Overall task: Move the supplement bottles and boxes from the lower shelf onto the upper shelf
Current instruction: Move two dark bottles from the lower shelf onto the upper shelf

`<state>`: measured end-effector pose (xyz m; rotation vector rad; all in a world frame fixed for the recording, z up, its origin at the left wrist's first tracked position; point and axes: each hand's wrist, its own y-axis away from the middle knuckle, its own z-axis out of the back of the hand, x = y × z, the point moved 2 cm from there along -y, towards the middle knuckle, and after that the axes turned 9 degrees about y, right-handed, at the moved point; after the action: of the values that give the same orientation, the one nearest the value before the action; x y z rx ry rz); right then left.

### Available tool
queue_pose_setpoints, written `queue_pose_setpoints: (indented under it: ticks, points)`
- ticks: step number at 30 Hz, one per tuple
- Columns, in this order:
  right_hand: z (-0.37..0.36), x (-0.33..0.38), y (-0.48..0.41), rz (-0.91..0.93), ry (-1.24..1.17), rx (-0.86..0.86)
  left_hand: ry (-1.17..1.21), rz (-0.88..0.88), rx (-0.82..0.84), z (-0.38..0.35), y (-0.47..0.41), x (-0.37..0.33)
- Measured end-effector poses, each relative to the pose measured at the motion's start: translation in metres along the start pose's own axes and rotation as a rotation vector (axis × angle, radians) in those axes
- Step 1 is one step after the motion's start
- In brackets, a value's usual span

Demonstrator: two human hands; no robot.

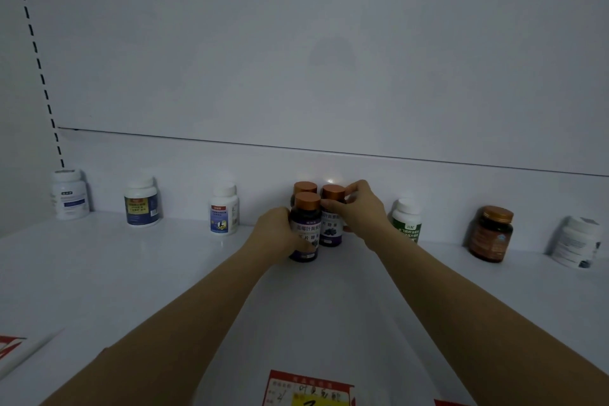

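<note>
Left hand [280, 229] grip closed around the front purple bottle [304, 234], right hand [359, 208] grip pinching the neighbouring bottle [331, 231]; rigid, likely light, smooth-labelled: hold mid-body.

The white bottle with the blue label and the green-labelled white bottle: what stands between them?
In the head view, three copper-capped dark bottles stand there, with both hands on them.

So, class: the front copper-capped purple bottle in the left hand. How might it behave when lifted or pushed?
The front purple bottle looks rigid, so it probably won't deform in the left hand. Being tall and narrow, it may tip if pushed near its cap, knocking the bottles close behind. On its side it would likely roll.
</note>
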<state>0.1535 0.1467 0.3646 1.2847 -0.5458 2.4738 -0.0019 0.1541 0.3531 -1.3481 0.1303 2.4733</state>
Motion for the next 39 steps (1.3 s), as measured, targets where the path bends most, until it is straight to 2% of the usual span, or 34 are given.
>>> queue_pose_setpoints:
  ticks: [16, 19, 24, 28, 34, 39]
  points:
    - [-0.001, -0.003, 0.004, -0.023, 0.075, 0.043, 0.047, 0.075, 0.098, -0.002, -0.001, -0.004]
    - [0.002, -0.002, 0.009, -0.012, 0.215, 0.073, -0.067, 0.099, 0.105, 0.002, 0.006, -0.005]
    - [0.012, 0.001, 0.030, 0.001, 0.687, 0.200, -0.419, 0.092, 0.095, 0.010, 0.029, -0.007]
    - [0.020, 0.007, 0.058, 0.084, 0.941, 0.332, -0.617, 0.063, 0.114, 0.016, 0.055, -0.012]
    - [0.045, 0.030, 0.121, 0.170, 0.995, 0.319, -0.825, -0.012, 0.095, 0.028, 0.109, -0.027]
    - [0.069, 0.050, 0.191, 0.191, 1.009, 0.278, -0.879, -0.108, 0.045, 0.040, 0.168, -0.041]
